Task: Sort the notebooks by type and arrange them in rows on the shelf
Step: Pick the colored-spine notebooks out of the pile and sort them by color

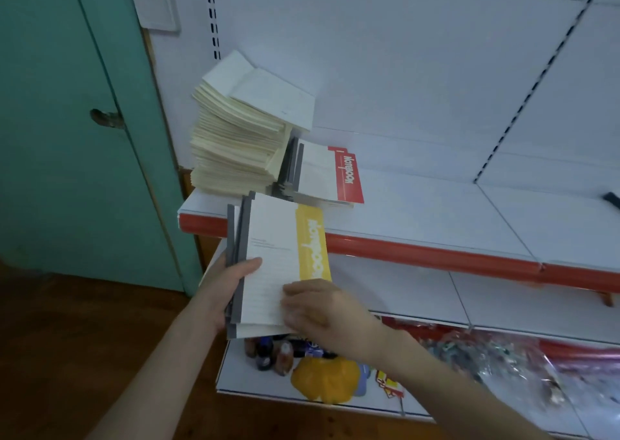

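Because each one is thin with a soft paper cover, the bundle of notebooks [271,255] probably bends easily and the covers can slide on each other, so I think it is better to take the bundle at the grey spine side, where it is stiffest. Together they look light enough for one hand. The bundle is in the air in front of the shelf [436,218], just below its red front edge, and some spines are already fanned out a little.

The left hand [231,285] clamps the bundle at the spine side, thumb on the top cover and fingers underneath. The right hand [318,308] lies on the lower right corner of the top cover. It is blurred, so I cannot tell if it pinches the edge or only presses.

On the yellow band [312,248] of the top cover the word "Notebook" is printed sideways in white. The same word stands on the red-band notebooks [322,177], which lie on the shelf just beside a tall cream stack [235,147]. The small grey lines of print on the top cover are too small to read.
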The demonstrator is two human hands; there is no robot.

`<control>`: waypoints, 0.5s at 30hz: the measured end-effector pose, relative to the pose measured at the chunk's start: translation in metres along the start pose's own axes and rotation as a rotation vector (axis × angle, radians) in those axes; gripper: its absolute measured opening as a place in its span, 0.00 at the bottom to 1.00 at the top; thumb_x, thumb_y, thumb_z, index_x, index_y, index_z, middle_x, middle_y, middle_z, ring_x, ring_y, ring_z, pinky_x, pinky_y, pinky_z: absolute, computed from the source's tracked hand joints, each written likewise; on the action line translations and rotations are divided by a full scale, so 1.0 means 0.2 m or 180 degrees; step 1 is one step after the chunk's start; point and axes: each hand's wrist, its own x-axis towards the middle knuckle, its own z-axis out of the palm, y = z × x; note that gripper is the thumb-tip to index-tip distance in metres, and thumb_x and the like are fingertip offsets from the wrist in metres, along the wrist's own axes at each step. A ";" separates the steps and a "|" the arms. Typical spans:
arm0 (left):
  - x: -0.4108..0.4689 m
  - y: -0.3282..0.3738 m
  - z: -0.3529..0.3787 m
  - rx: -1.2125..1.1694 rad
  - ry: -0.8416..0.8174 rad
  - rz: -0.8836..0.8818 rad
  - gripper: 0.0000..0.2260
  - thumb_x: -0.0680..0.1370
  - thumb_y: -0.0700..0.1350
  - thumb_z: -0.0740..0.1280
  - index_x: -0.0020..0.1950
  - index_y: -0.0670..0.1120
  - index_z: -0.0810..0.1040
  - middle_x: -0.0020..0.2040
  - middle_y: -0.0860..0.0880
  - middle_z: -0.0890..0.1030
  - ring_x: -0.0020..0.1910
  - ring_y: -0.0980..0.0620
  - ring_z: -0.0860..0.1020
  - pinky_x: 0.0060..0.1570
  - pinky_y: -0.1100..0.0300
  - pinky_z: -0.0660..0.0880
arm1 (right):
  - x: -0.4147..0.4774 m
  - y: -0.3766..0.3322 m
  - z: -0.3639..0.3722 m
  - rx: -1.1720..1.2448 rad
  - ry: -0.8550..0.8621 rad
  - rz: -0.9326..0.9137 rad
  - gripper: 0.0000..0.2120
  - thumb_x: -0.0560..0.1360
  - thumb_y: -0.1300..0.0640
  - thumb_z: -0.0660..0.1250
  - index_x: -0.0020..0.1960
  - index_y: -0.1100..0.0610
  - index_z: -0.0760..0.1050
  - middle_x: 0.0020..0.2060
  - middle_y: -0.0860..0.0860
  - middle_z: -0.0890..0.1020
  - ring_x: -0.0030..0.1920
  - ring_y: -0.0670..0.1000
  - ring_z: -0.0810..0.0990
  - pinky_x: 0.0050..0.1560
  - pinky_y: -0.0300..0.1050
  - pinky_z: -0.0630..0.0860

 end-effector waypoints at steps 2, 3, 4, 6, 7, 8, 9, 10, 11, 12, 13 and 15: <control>-0.02 0.00 -0.01 0.0040 0.0007 0.0070 0.12 0.75 0.38 0.67 0.59 0.43 0.76 0.45 0.44 0.82 0.39 0.48 0.80 0.31 0.59 0.75 | 0.01 0.00 -0.03 0.0223 0.0374 0.0424 0.19 0.76 0.49 0.64 0.61 0.59 0.76 0.63 0.54 0.76 0.64 0.48 0.72 0.62 0.29 0.62; -0.03 0.01 -0.02 0.0014 0.0013 0.0089 0.13 0.75 0.38 0.66 0.59 0.43 0.76 0.46 0.44 0.82 0.39 0.48 0.80 0.31 0.59 0.75 | 0.02 0.02 -0.05 0.0264 0.0550 0.0684 0.18 0.77 0.51 0.64 0.63 0.59 0.74 0.65 0.52 0.74 0.65 0.48 0.71 0.61 0.27 0.60; -0.04 0.02 -0.02 -0.0036 0.0020 0.0123 0.13 0.75 0.38 0.67 0.59 0.43 0.76 0.46 0.44 0.82 0.39 0.48 0.81 0.30 0.59 0.76 | 0.03 0.03 -0.08 0.0268 0.0730 0.0896 0.18 0.77 0.53 0.64 0.65 0.59 0.73 0.65 0.52 0.73 0.66 0.49 0.70 0.60 0.28 0.59; -0.05 0.04 0.01 -0.0127 0.0029 0.0200 0.13 0.74 0.38 0.67 0.59 0.43 0.76 0.44 0.46 0.83 0.38 0.50 0.82 0.28 0.61 0.76 | 0.07 0.06 -0.15 0.0413 0.1026 0.1196 0.18 0.78 0.55 0.63 0.65 0.60 0.70 0.62 0.51 0.74 0.64 0.49 0.71 0.59 0.31 0.62; -0.06 0.06 0.03 -0.0171 0.0003 0.0227 0.13 0.74 0.38 0.67 0.59 0.43 0.76 0.43 0.46 0.83 0.37 0.50 0.82 0.29 0.61 0.76 | 0.08 0.07 -0.18 0.0614 0.1072 0.1348 0.15 0.78 0.55 0.62 0.63 0.58 0.70 0.58 0.49 0.75 0.60 0.47 0.72 0.56 0.32 0.64; -0.06 0.07 0.06 -0.0215 -0.0047 0.0267 0.14 0.75 0.38 0.66 0.60 0.42 0.76 0.44 0.46 0.83 0.38 0.50 0.82 0.31 0.60 0.77 | 0.08 0.08 -0.22 0.0867 0.1085 0.1494 0.12 0.78 0.55 0.62 0.61 0.56 0.69 0.55 0.46 0.75 0.56 0.45 0.72 0.51 0.32 0.66; -0.07 0.08 0.11 -0.0256 -0.0112 0.0313 0.15 0.75 0.37 0.66 0.62 0.42 0.75 0.45 0.46 0.83 0.39 0.49 0.82 0.34 0.58 0.78 | 0.07 0.09 -0.26 0.1124 0.1080 0.1654 0.09 0.78 0.55 0.62 0.58 0.53 0.68 0.52 0.44 0.75 0.52 0.44 0.73 0.46 0.33 0.68; -0.08 0.09 0.17 -0.0280 -0.0185 0.0358 0.16 0.75 0.37 0.65 0.62 0.43 0.74 0.46 0.46 0.83 0.41 0.48 0.82 0.36 0.56 0.78 | 0.06 0.10 -0.29 0.1347 0.1110 0.1787 0.09 0.78 0.54 0.62 0.56 0.53 0.68 0.49 0.43 0.75 0.48 0.44 0.74 0.42 0.34 0.70; -0.09 0.09 0.24 -0.0298 -0.0260 0.0383 0.16 0.75 0.37 0.65 0.62 0.44 0.74 0.46 0.46 0.83 0.41 0.48 0.82 0.36 0.56 0.78 | 0.03 0.13 -0.33 0.1556 0.1191 0.1903 0.10 0.77 0.54 0.63 0.57 0.55 0.69 0.47 0.43 0.76 0.47 0.45 0.76 0.40 0.36 0.72; -0.10 0.09 0.32 -0.0303 -0.0349 0.0371 0.16 0.75 0.37 0.65 0.62 0.45 0.74 0.46 0.45 0.82 0.41 0.48 0.82 0.35 0.56 0.79 | -0.01 0.16 -0.36 0.1733 0.1311 0.1991 0.10 0.77 0.54 0.63 0.57 0.55 0.70 0.46 0.45 0.78 0.46 0.47 0.77 0.41 0.39 0.75; -0.12 0.08 0.41 -0.0302 -0.0464 0.0332 0.15 0.75 0.37 0.65 0.61 0.46 0.74 0.46 0.45 0.83 0.41 0.48 0.82 0.33 0.57 0.79 | -0.07 0.19 -0.40 0.1808 0.1444 0.2073 0.09 0.77 0.54 0.63 0.56 0.55 0.71 0.47 0.48 0.79 0.47 0.50 0.79 0.45 0.43 0.77; -0.16 0.06 0.62 -0.0290 -0.0750 0.0251 0.14 0.75 0.37 0.64 0.60 0.47 0.74 0.46 0.45 0.83 0.41 0.47 0.82 0.33 0.57 0.78 | -0.22 0.26 -0.51 0.1809 0.1703 0.2148 0.06 0.76 0.56 0.64 0.54 0.52 0.72 0.47 0.51 0.81 0.48 0.54 0.80 0.49 0.50 0.78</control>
